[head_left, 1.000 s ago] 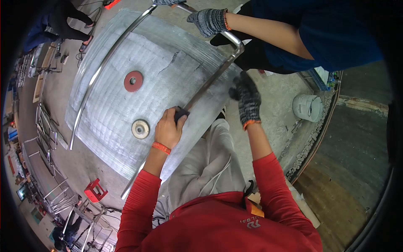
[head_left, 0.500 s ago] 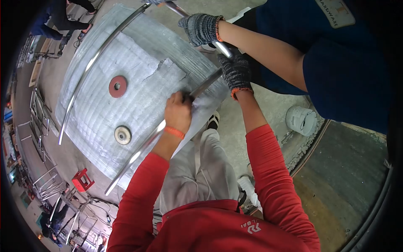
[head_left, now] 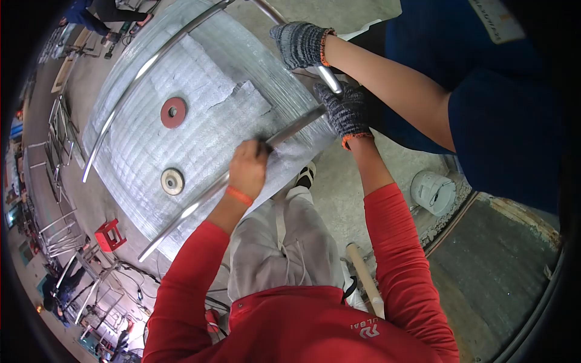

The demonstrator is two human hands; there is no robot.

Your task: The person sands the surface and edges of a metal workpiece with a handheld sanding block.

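My bare left hand [head_left: 248, 166] has its fingers curled over a long shiny metal tube [head_left: 187, 212]. Something dark and blurred shows at the fingertips against the tube; I cannot make it out. My right hand [head_left: 346, 112], in a grey knitted glove with an orange cuff, is closed around the same tube near its far end. Beside it, a co-worker's gloved hand [head_left: 302, 45] grips another length of tube [head_left: 330, 78], which meets my right glove. Foam sheeting [head_left: 212, 139] lies under the tubing on a wrapped, padded surface.
A red abrasive disc [head_left: 173, 112] and a pale disc [head_left: 172, 181] lie on the foam. Another curved tube [head_left: 139, 75] crosses its far side. A red stool [head_left: 110, 235] and metal frames [head_left: 60, 133] stand at left. On the right are a white bucket [head_left: 433, 193] and a dark board [head_left: 490, 254].
My left hand has slid along the tube, away from my right hand. My right hand keeps its hold. The view has shifted slightly, and a cardboard-coloured roll now shows beside my leg.
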